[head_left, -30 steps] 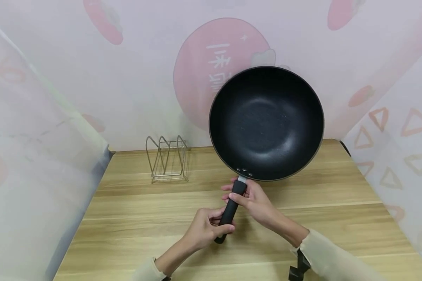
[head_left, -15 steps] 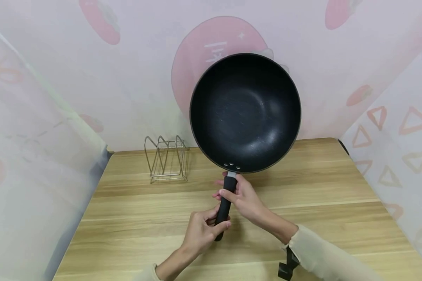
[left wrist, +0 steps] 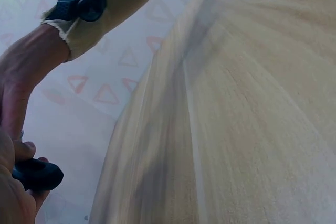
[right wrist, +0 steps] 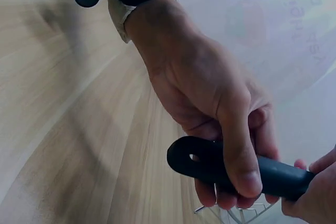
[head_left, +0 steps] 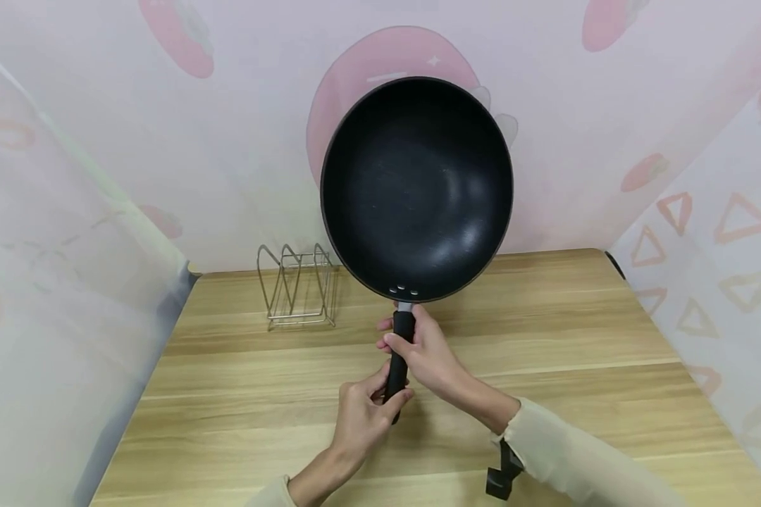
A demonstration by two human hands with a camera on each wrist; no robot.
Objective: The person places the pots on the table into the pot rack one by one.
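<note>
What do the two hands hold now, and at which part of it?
Both hold the black pan by its handle: the right hand grips near the bowl, the left hand grips the handle's end.

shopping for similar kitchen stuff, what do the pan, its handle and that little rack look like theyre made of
Pan: likely metal with a dark matte non-stick coating, faintly speckled, rivets near the rim.
Handle: black, smooth, probably plastic or rubbery, with a hanging hole at the end in the right wrist view.
Rack: thin shiny bent wire, looks like steel.
</note>
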